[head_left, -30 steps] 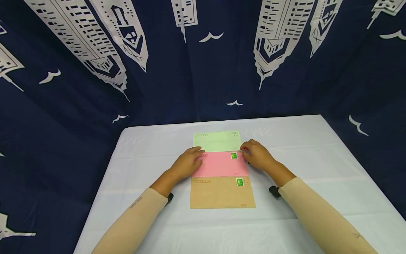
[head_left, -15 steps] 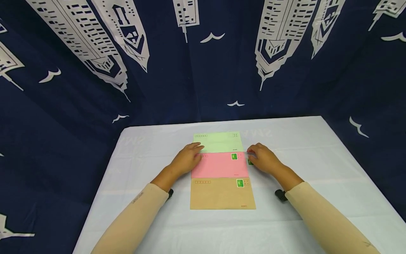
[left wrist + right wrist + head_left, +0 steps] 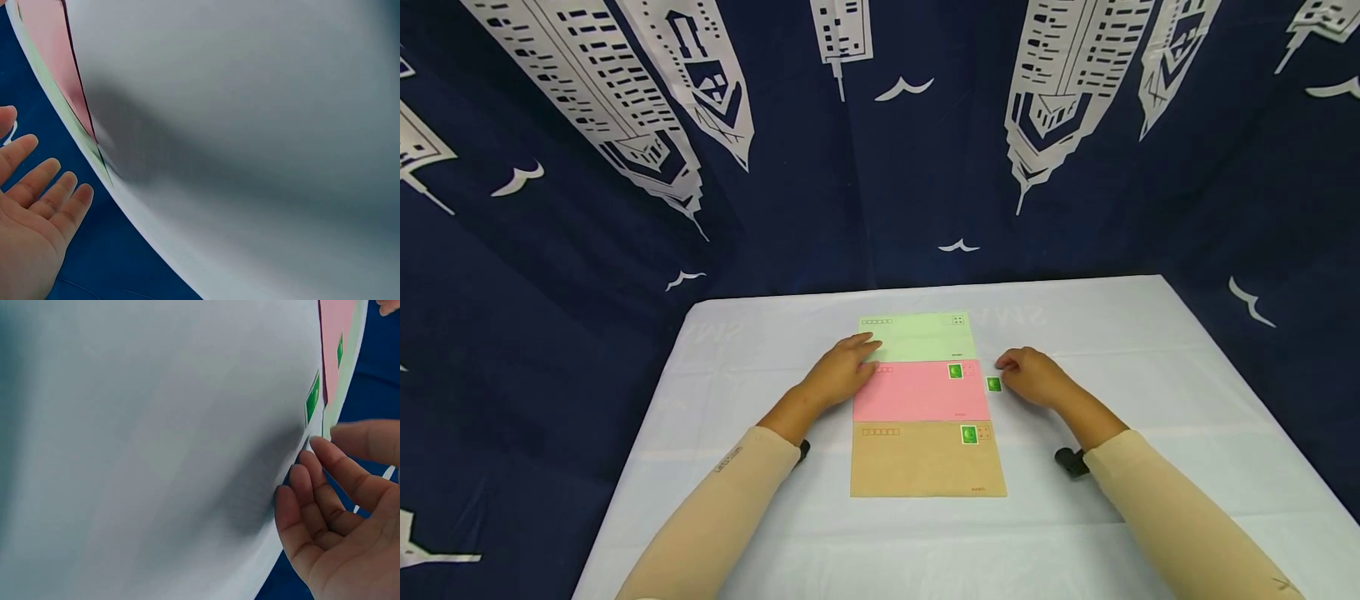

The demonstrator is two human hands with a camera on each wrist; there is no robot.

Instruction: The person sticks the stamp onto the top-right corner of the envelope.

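Observation:
Three envelopes lie edge to edge in a column: light green (image 3: pixel 925 337) at the far end, pink (image 3: pixel 917 398) in the middle, brown (image 3: pixel 917 465) nearest. A green stamp (image 3: pixel 955 372) sits at the pink one's upper right, and another stamp (image 3: pixel 970 434) on the brown one. A loose stamp (image 3: pixel 994 384) lies on the tablecloth just right of the pink envelope. My left hand (image 3: pixel 841 373) is at the left edges of the green and pink envelopes, fingers extended. My right hand (image 3: pixel 1033 377), fingers loosely bent, is beside the loose stamp; nothing shows in its grasp.
A white cloth (image 3: pixel 1120 333) covers the table. Behind it hangs a navy curtain (image 3: pixel 880 183) printed with white buildings and birds. A black wrist camera (image 3: pixel 1070 462) hangs under the right sleeve.
My right hand has drawn away to the right from the pink envelope's edge, uncovering the loose stamp. My left hand has shifted slightly up toward the green envelope.

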